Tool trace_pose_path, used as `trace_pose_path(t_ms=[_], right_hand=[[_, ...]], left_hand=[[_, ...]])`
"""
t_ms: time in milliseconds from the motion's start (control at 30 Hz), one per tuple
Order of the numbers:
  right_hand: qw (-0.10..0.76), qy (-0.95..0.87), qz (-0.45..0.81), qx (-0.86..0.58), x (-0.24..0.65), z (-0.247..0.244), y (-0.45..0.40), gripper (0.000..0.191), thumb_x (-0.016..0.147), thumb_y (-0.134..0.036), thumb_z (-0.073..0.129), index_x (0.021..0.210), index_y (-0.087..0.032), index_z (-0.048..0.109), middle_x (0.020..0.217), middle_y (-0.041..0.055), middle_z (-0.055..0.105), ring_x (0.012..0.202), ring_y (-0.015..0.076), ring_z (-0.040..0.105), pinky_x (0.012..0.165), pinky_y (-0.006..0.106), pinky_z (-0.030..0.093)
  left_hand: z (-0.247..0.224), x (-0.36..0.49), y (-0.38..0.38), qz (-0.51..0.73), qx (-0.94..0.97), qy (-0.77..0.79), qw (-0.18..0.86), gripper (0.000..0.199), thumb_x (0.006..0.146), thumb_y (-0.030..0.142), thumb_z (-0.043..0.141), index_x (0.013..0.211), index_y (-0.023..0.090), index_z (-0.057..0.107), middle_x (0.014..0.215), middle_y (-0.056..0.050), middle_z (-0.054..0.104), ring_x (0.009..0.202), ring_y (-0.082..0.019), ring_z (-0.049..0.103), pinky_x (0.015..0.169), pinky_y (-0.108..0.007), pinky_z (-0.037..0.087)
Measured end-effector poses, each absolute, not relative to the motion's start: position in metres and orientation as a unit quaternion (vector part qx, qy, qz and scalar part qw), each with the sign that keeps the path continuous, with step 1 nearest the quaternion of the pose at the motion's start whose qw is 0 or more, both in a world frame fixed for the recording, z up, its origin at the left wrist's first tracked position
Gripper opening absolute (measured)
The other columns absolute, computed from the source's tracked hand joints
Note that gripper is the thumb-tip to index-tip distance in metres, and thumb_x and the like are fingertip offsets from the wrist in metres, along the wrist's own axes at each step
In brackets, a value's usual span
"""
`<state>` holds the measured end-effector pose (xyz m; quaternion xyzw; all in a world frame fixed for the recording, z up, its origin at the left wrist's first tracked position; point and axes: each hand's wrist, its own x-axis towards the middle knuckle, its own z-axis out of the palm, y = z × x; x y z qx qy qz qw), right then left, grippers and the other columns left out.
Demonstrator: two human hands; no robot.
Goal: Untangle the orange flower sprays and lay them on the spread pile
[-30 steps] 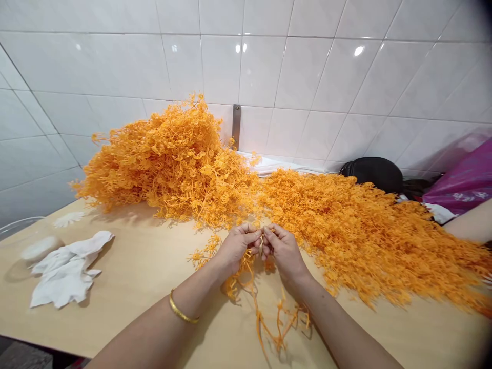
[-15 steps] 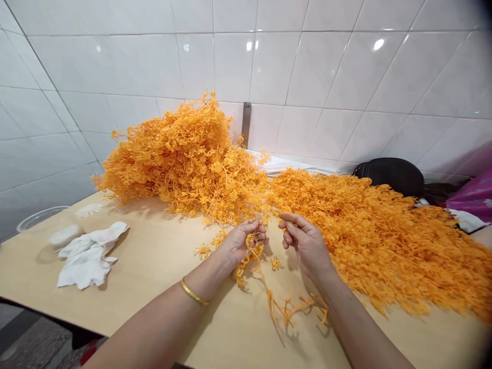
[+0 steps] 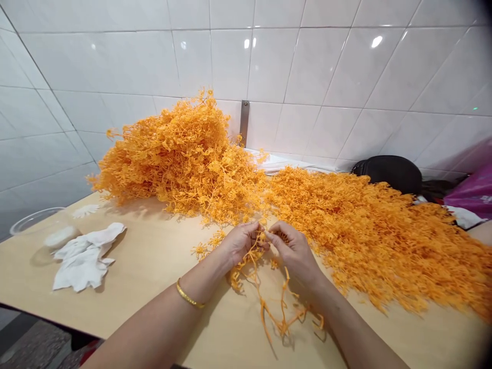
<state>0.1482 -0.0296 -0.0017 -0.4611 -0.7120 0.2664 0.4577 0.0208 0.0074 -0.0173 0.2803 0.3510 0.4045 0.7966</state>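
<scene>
My left hand (image 3: 245,243), with a gold bangle on its wrist, is closed on a branched orange plastic stem (image 3: 282,324) that hangs down over the table. Close against it on the right, my right hand (image 3: 292,248) pinches a small orange piece at the fingertips of my left hand. Loose orange sprigs (image 3: 200,250) lie left of my hands. Behind them rises a tall orange heap (image 3: 177,154), and a wide, flatter orange pile (image 3: 384,230) spreads to the right.
Crumpled white tissue (image 3: 84,256), a pale oval item (image 3: 61,237) and a clear round container (image 3: 23,223) are on the left of the table (image 3: 154,287). A black case (image 3: 390,173) and a purple bag (image 3: 472,192) stand at the back right, near the tiled wall.
My right hand has moved left and its fingers now meet those of my left hand. The hanging orange stem has shifted a little.
</scene>
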Motion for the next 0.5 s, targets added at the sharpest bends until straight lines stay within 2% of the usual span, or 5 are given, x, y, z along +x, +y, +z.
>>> trace_pose_path(t_ms=[100,200,300,500], right_hand=[[0.489,-0.671,0.263,-0.491,0.162,0.0,-0.024,0.018,0.078,-0.027,0.047,0.063,-0.017,0.047,0.058,-0.0036,0.044,0.055,0.0097,0.039,0.054,0.022,0.032],[0.503,-0.64,0.281,-0.507,0.166,-0.001,-0.021,0.02,0.077,-0.03,0.049,0.061,-0.017,0.045,0.055,-0.0047,0.041,0.052,0.0085,0.036,0.051,0.021,0.03],[0.497,-0.614,0.346,-0.507,0.164,-0.005,-0.02,0.022,0.076,-0.033,0.051,0.062,-0.017,0.045,0.05,-0.0063,0.037,0.045,0.0068,0.032,0.046,0.02,0.028],[0.481,-0.551,0.49,-0.475,0.16,-0.008,-0.021,0.031,0.07,-0.046,0.055,0.081,-0.017,0.052,0.044,-0.0092,0.034,0.038,0.0059,0.029,0.039,0.02,0.028]], left_hand=[[-0.015,0.016,0.004,0.343,0.304,0.336,0.823,0.022,0.071,0.035,0.054,0.071,0.013,0.053,0.055,-0.003,0.056,0.045,-0.012,0.053,0.048,-0.025,0.042],[-0.015,0.014,0.003,0.337,0.349,0.303,0.82,0.017,0.063,0.024,0.063,0.067,0.013,0.051,0.053,0.0,0.055,0.044,-0.01,0.051,0.049,-0.023,0.041],[-0.017,0.016,0.002,0.353,0.386,0.291,0.801,0.016,0.058,0.014,0.065,0.061,0.014,0.048,0.048,0.001,0.054,0.043,-0.009,0.05,0.05,-0.022,0.04],[-0.017,0.019,0.001,0.427,0.4,0.333,0.74,0.016,0.058,0.015,0.062,0.061,0.015,0.046,0.048,0.0,0.055,0.044,-0.01,0.05,0.045,-0.021,0.037]])
